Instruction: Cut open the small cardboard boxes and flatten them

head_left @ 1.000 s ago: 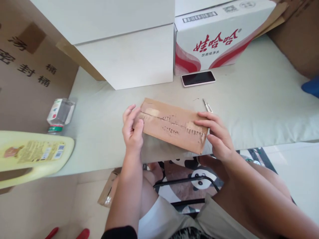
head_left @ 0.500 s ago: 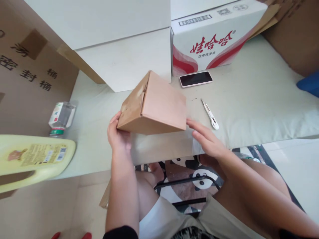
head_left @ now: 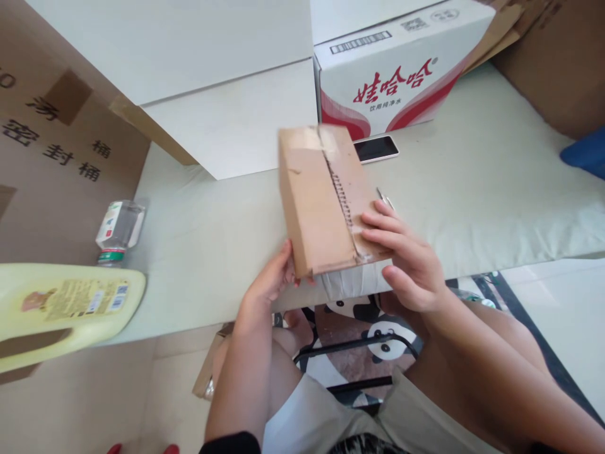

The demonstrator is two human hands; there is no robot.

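- One brown box [head_left: 314,208] is held near the middle of the table's [head_left: 482,202] front edge.
- Its near left corner is grasped by the left hand [head_left: 273,277], the fingers partly hidden.
- Its upper face is touched by the right hand [head_left: 411,261], whose fingers are loosely spread, not clenched.
- One phone [head_left: 379,149] is partly covered by the box.
- One bottle [head_left: 118,230] and one jug [head_left: 106,309] are seen toward the left edge.

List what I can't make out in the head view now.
All in the head view:
Left hand: partly hidden by the brown box.
Phone: left end covered by the box.
Slim tool: lower part hidden by the right hand.
Blue object: cut off by the right edge.
Box's inside: hidden by its walls.
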